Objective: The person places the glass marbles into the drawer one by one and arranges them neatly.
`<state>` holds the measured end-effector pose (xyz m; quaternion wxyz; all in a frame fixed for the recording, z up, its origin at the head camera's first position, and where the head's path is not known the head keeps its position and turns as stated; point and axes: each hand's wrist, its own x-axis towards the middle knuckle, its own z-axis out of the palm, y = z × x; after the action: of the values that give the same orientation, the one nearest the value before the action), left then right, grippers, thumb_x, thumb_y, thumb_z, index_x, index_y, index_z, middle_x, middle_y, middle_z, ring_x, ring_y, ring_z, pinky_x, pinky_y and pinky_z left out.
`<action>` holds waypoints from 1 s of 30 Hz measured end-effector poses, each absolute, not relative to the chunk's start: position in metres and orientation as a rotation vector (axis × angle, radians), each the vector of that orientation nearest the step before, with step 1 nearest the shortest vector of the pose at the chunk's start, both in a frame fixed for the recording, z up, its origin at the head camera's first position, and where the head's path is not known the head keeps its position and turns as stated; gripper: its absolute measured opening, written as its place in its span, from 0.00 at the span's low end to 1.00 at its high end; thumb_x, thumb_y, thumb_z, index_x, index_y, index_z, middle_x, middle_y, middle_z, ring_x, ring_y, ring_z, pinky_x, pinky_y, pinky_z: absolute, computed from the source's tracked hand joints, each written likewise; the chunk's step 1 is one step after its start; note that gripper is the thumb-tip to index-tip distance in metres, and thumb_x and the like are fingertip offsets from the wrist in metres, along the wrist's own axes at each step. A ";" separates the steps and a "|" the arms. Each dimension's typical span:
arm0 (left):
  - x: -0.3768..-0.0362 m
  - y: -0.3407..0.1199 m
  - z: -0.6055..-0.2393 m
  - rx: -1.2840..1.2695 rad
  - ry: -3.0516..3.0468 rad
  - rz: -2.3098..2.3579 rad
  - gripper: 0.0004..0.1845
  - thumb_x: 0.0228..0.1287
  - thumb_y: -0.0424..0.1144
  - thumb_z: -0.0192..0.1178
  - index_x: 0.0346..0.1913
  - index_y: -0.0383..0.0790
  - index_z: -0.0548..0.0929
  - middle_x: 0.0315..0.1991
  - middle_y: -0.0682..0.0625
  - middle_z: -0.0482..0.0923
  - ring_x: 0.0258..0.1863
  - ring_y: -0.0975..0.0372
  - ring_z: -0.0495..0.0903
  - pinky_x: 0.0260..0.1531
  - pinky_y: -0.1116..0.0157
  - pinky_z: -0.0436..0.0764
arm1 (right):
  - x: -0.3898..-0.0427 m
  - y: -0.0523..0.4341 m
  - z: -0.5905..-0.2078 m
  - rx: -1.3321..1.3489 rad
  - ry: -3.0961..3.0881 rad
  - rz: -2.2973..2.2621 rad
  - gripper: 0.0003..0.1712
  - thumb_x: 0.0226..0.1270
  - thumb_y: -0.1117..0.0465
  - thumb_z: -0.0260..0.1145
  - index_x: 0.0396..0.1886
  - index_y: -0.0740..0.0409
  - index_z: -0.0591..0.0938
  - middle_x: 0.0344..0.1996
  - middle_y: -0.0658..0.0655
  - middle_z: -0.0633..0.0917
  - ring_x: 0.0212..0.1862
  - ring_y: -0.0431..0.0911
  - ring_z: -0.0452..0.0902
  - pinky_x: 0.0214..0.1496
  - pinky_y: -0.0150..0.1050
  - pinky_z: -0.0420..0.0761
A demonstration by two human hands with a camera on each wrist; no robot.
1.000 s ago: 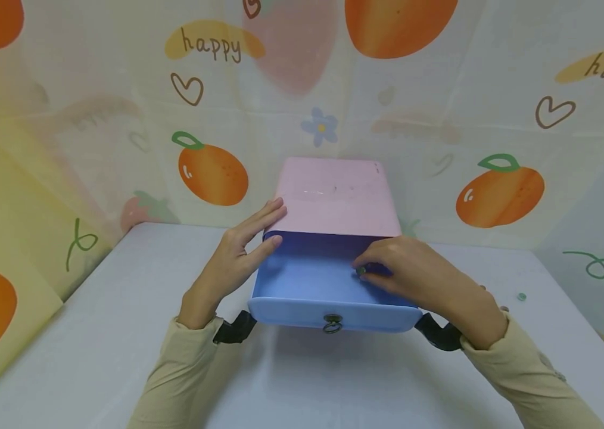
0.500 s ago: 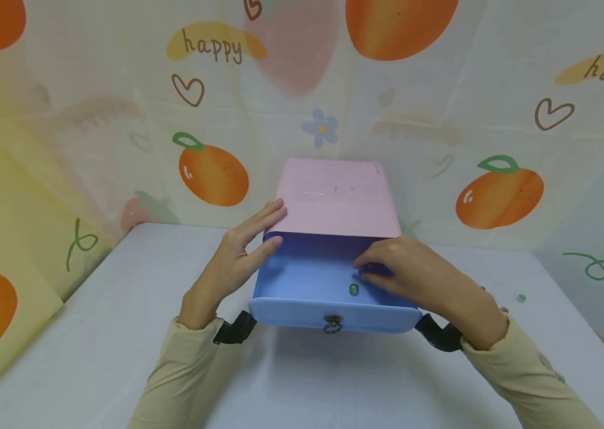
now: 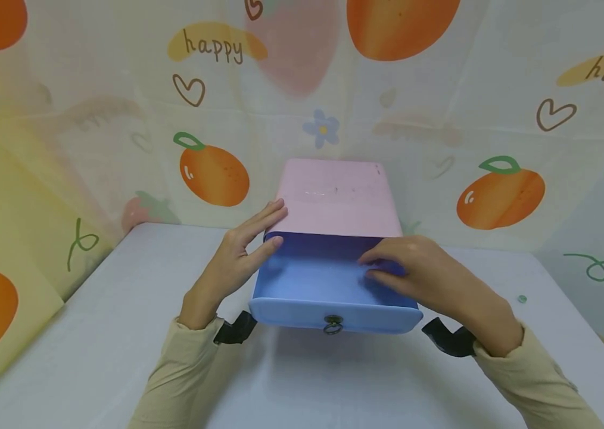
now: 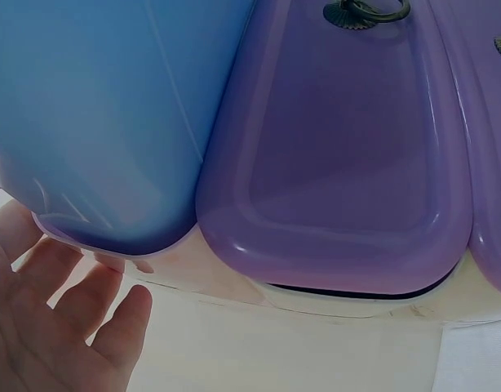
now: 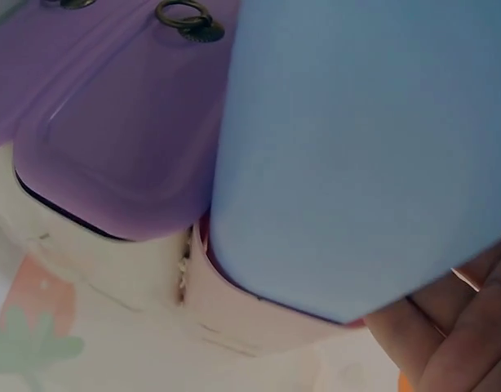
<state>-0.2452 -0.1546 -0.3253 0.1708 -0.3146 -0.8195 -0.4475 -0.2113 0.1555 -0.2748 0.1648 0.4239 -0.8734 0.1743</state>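
Pink cabinet [image 3: 336,196] sits at back-centre of the white bench [image 3: 93,333], its blue drawer [image 3: 313,280] pulled out toward the person. Left hand [image 3: 237,262] rests flat vs. the cabinet's left side; fingers [image 3: 267,217] straight and relaxed, thumb tip on the drawer's left wall, gripping nothing. Right hand [image 3: 425,274] reaches over the drawer's right wall into the drawer, fingers [image 3: 379,275] loosely bent, tips near the drawer floor; can't tell if they pinch anything. Ring pull [image 3: 332,324] hangs at the drawer front. Wrist views show purple drawers [image 4: 348,163] below w/ ring pulls. Small green bead [image 3: 521,298] lies on the bench, well apart on the right.
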 end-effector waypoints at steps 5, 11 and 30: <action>-0.245 -0.155 -0.325 -0.893 -2.326 -1.271 0.27 0.70 0.36 0.58 0.72 0.43 0.71 0.76 0.51 0.62 0.78 0.59 0.58 0.75 0.49 0.61 | -0.205 0.163 -0.272 1.194 -2.436 0.530 0.17 0.52 0.70 0.76 0.43 0.54 0.88 0.40 0.48 0.90 0.43 0.44 0.87 0.46 0.43 0.87; -0.245 -0.155 -0.325 -0.892 -2.327 -1.268 0.27 0.70 0.36 0.58 0.72 0.43 0.70 0.76 0.51 0.62 0.78 0.59 0.58 0.75 0.48 0.61 | -0.198 0.175 -0.270 1.165 -2.371 0.518 0.19 0.48 0.71 0.78 0.42 0.55 0.88 0.40 0.47 0.90 0.43 0.44 0.87 0.45 0.37 0.86; -0.246 -0.155 -0.326 -0.900 -2.316 -1.280 0.27 0.70 0.36 0.58 0.71 0.44 0.71 0.76 0.51 0.63 0.77 0.60 0.58 0.75 0.49 0.61 | -0.181 0.204 -0.277 1.020 -2.354 0.530 0.26 0.44 0.72 0.79 0.46 0.53 0.87 0.42 0.47 0.89 0.44 0.44 0.86 0.54 0.12 0.72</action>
<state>-0.2462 -0.1551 -0.3258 0.1723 -0.3171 -0.8162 -0.4511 -0.1806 0.2043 -0.2773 0.2579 0.3761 -0.8683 0.1953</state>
